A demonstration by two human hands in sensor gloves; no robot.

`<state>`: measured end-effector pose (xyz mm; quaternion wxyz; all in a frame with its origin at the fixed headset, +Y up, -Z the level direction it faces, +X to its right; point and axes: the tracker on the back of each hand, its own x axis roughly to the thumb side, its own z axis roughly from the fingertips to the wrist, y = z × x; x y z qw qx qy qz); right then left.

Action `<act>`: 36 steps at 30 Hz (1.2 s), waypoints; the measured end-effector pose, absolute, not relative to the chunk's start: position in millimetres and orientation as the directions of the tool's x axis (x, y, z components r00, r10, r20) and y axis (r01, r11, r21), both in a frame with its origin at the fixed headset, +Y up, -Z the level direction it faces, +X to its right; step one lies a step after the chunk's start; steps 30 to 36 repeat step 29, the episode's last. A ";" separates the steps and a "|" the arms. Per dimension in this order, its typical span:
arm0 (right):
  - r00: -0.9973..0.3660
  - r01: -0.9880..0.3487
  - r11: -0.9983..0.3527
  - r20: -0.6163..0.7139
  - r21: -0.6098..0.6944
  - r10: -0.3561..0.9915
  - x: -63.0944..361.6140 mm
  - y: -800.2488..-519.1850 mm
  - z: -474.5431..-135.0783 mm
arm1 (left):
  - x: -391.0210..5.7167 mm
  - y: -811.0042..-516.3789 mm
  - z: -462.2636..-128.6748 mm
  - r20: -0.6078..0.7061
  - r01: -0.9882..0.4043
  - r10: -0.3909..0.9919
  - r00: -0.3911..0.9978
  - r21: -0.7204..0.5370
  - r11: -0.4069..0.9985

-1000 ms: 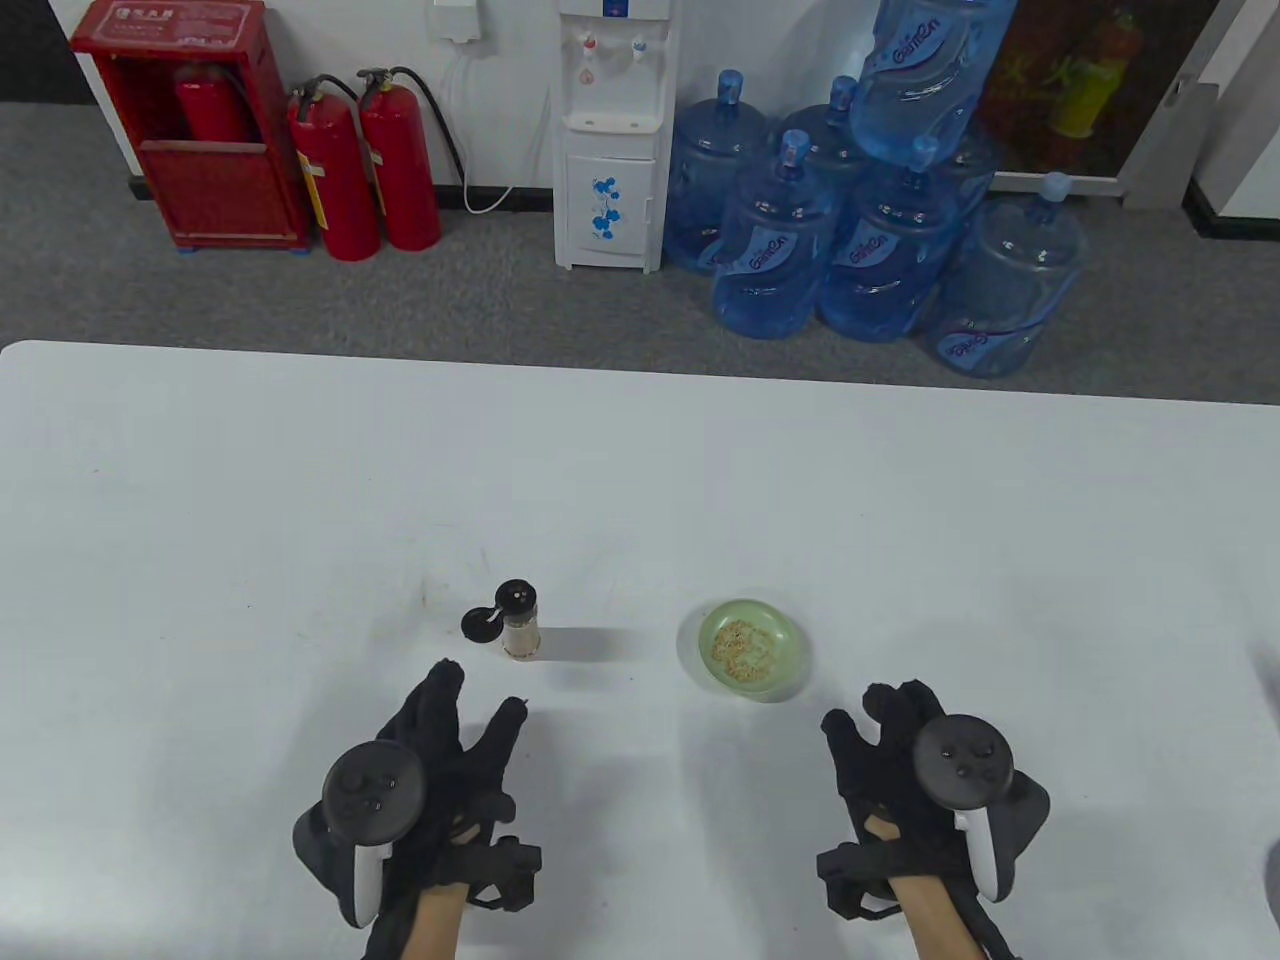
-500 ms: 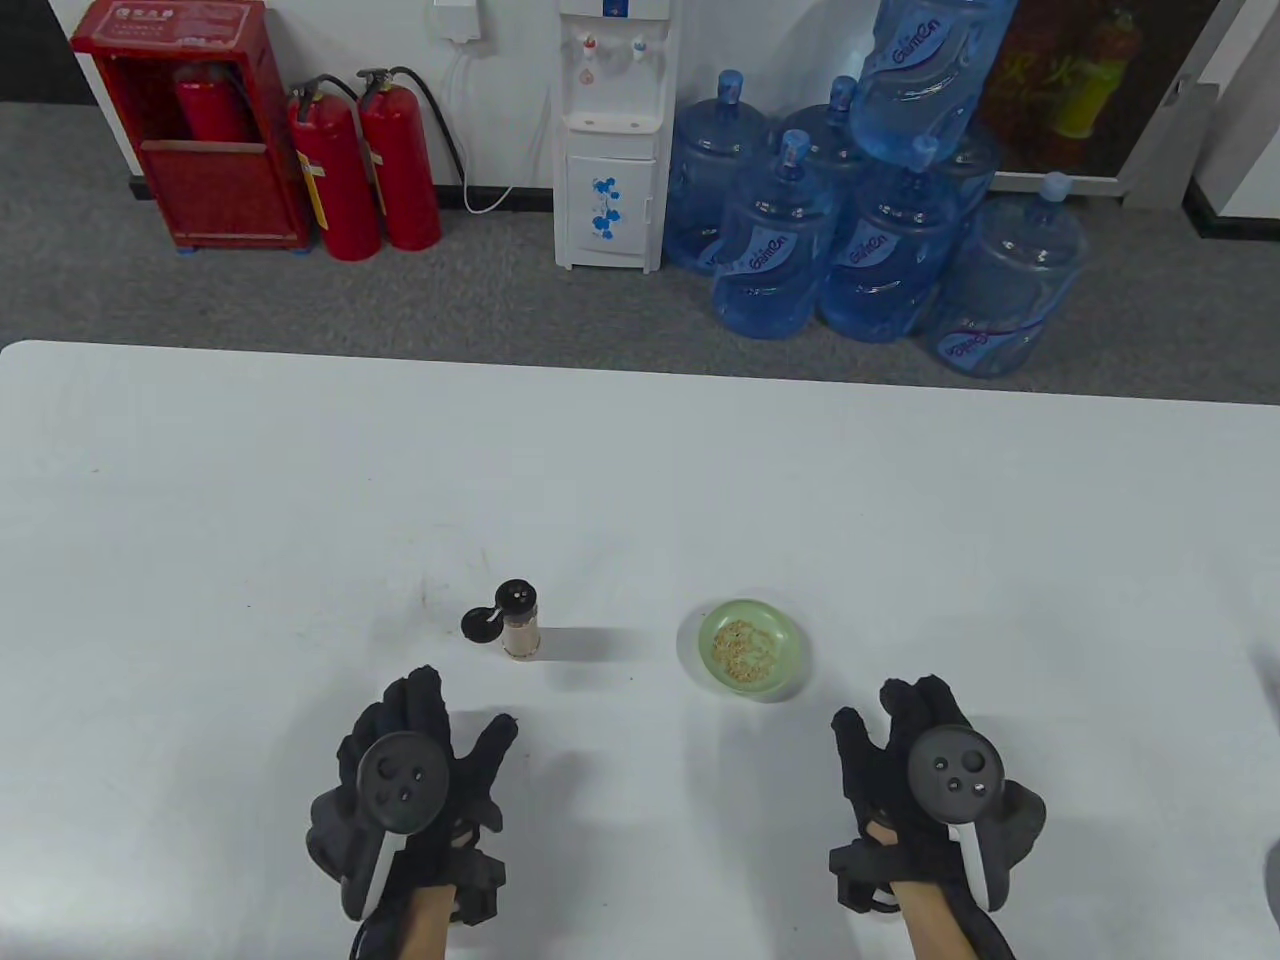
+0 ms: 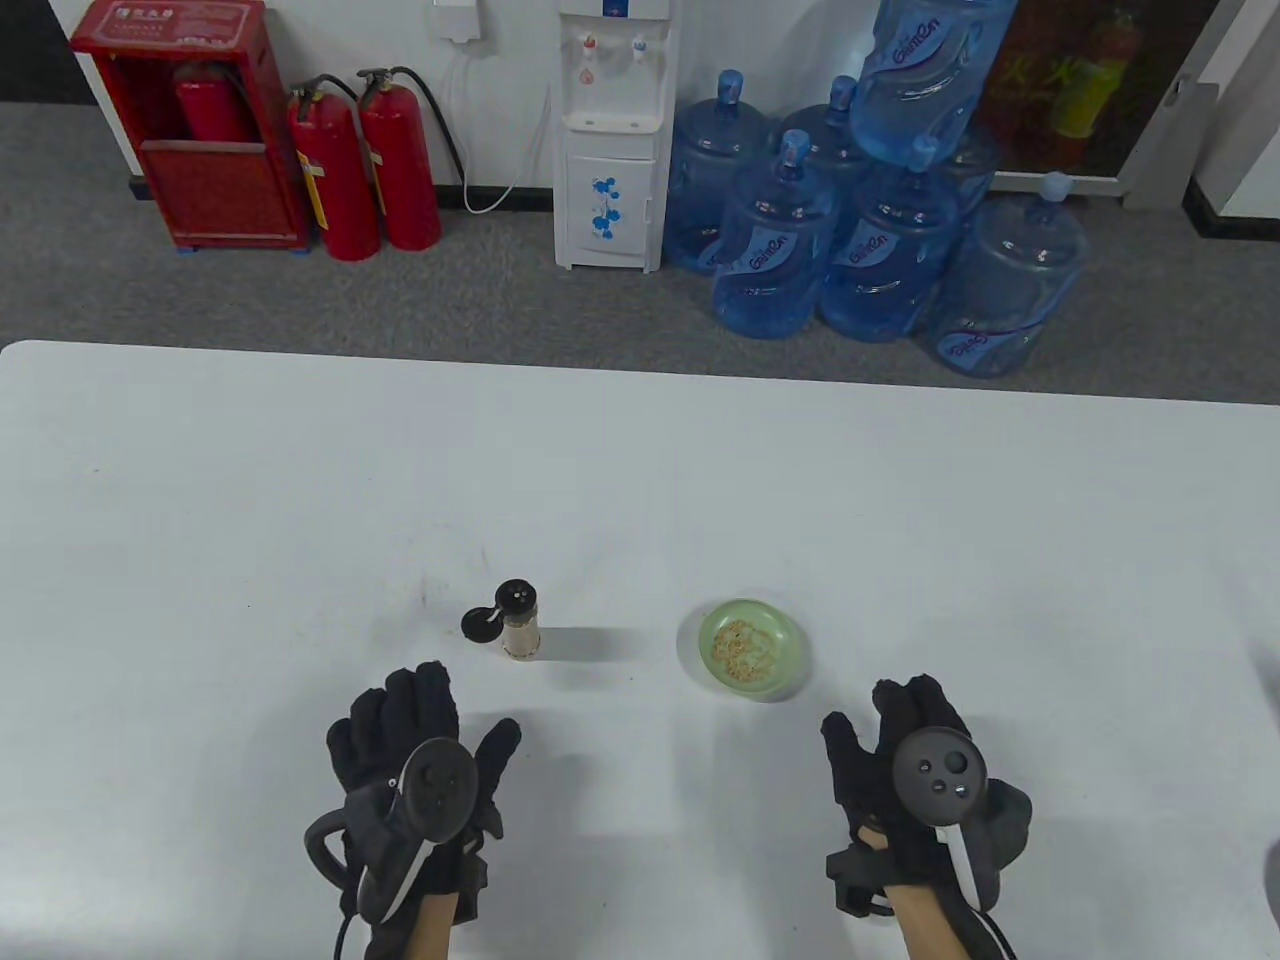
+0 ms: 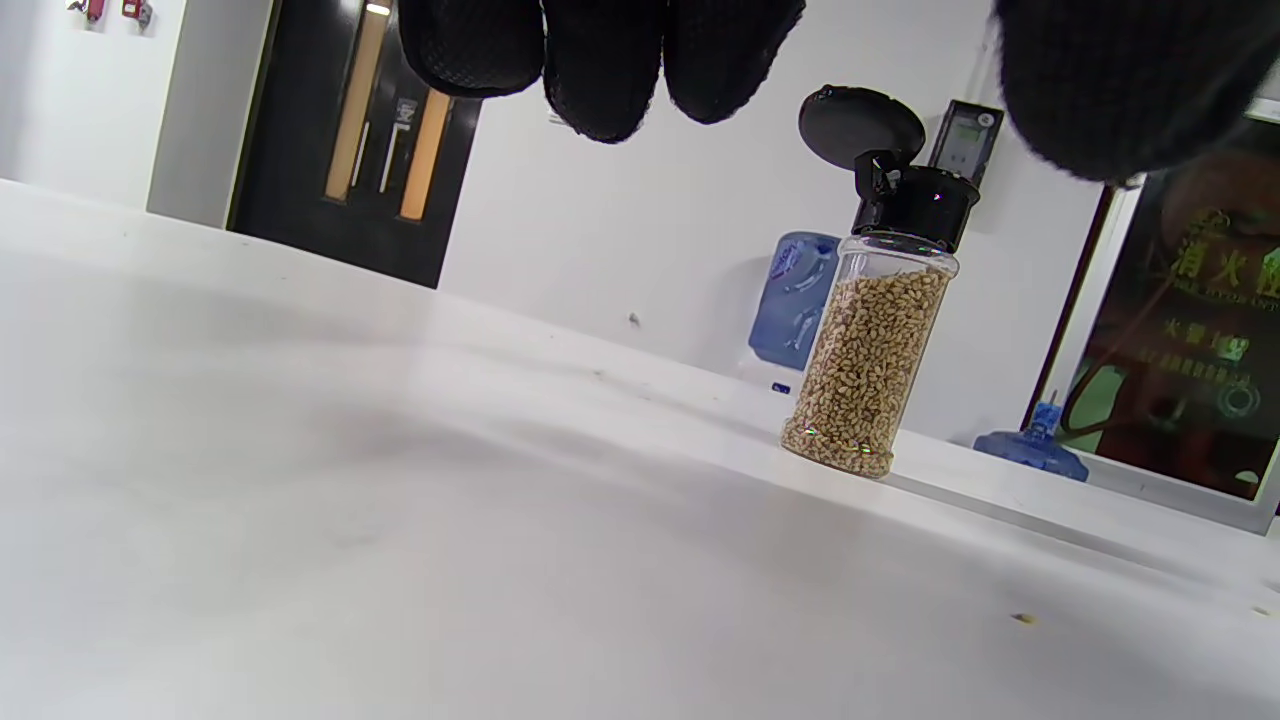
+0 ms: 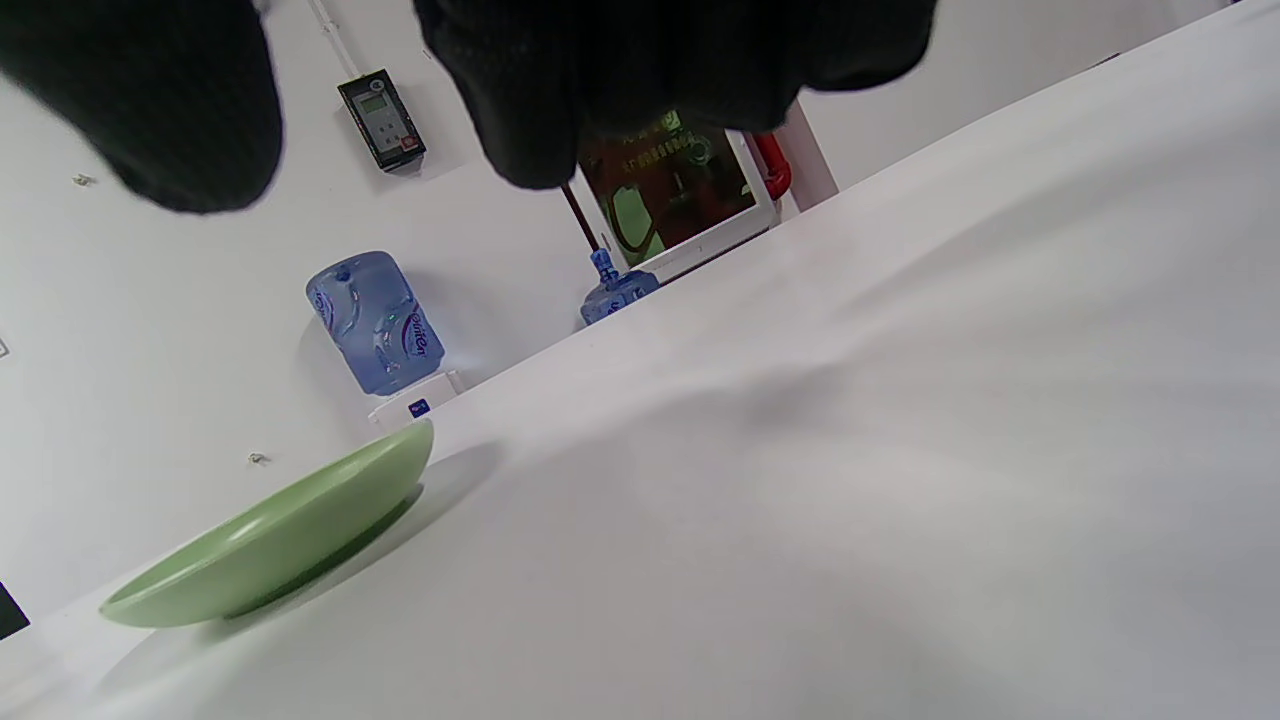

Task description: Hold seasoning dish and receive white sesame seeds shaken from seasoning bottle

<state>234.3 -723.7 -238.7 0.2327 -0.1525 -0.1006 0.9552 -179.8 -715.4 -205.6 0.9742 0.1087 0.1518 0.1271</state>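
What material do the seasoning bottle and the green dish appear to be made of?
Seasoning bottle: clear, glossy body, likely plastic or glass, since the seeds show through; black flip cap looks like plastic. Seasoning dish: smooth pale green with a soft sheen, possibly glazed ceramic or melamine.

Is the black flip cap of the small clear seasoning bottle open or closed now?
Open. On the clear seasoning bottle, the round black flip lid stands swung up from the black cap; the table view shows it hanging beside the top.

Bare table (image 3: 620, 500) separates the seasoning bottle (image 3: 519, 622) from the seasoning dish (image 3: 745, 649).

Seasoning bottle (image 3: 520, 622) left of seasoning dish (image 3: 745, 648) on table (image 3: 640, 480), seeds in dish, both hands nearer.
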 end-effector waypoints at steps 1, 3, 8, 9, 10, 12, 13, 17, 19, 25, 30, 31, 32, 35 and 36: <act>-0.846 -0.413 -0.872 -0.244 -0.263 0.474 234.2 -723.7 -238.6 | -179.8 -715.7 -205.7 -0.268 -0.216 0.282 0.921 0.251 0.944; -0.847 -0.412 -0.873 -0.244 -0.262 0.472 233.8 -723.7 -238.6 | -179.8 -716.4 -205.9 -0.267 -0.220 0.286 0.920 0.252 0.943; -0.849 -0.411 -0.877 -0.245 -0.250 0.468 233.3 -724.4 -238.8 | -178.7 -717.2 -206.4 -0.263 -0.216 0.281 0.923 0.250 0.944; -0.848 -0.412 -0.877 -0.246 -0.247 0.468 233.3 -724.7 -238.8 | -178.5 -717.4 -206.5 -0.262 -0.216 0.281 0.923 0.250 0.944; -0.848 -0.413 -0.877 -0.247 -0.247 0.469 233.3 -724.8 -238.8 | -178.4 -717.5 -206.5 -0.261 -0.217 0.281 0.924 0.250 0.944; -0.849 -0.410 -0.877 -0.247 -0.251 0.468 233.2 -724.5 -238.5 | -178.3 -717.6 -206.4 -0.259 -0.217 0.282 0.924 0.252 0.943; -0.849 -0.409 -0.876 -0.246 -0.254 0.468 233.1 -724.5 -238.4 | -178.3 -717.7 -206.4 -0.259 -0.217 0.282 0.924 0.252 0.943; -0.851 -0.408 -0.877 -0.243 -0.252 0.465 232.4 -725.1 -238.5 | -178.2 -718.1 -206.5 -0.258 -0.222 0.287 0.922 0.255 0.941; -0.851 -0.408 -0.878 -0.242 -0.252 0.465 232.2 -725.2 -238.5 | -178.0 -718.4 -206.5 -0.258 -0.226 0.291 0.921 0.254 0.940; -0.851 -0.408 -0.876 -0.241 -0.257 0.467 232.5 -725.2 -238.8 | -176.9 -718.7 -206.7 -0.256 -0.225 0.288 0.923 0.249 0.942; -0.853 -0.407 -0.878 -0.240 -0.252 0.464 232.0 -725.6 -238.7 | -176.9 -718.7 -206.6 -0.254 -0.227 0.290 0.923 0.250 0.941; -0.853 -0.407 -0.878 -0.240 -0.252 0.464 232.0 -725.6 -238.7 | -176.9 -718.7 -206.6 -0.254 -0.227 0.290 0.923 0.250 0.941; -0.853 -0.407 -0.878 -0.240 -0.252 0.464 232.0 -725.6 -238.7 | -176.9 -718.7 -206.6 -0.254 -0.227 0.290 0.923 0.250 0.941; -0.853 -0.407 -0.878 -0.240 -0.252 0.464 232.0 -725.6 -238.7 | -176.9 -718.7 -206.6 -0.254 -0.227 0.290 0.923 0.250 0.941; -0.853 -0.407 -0.878 -0.240 -0.252 0.464 232.0 -725.6 -238.7 | -176.9 -718.7 -206.6 -0.254 -0.227 0.290 0.923 0.250 0.941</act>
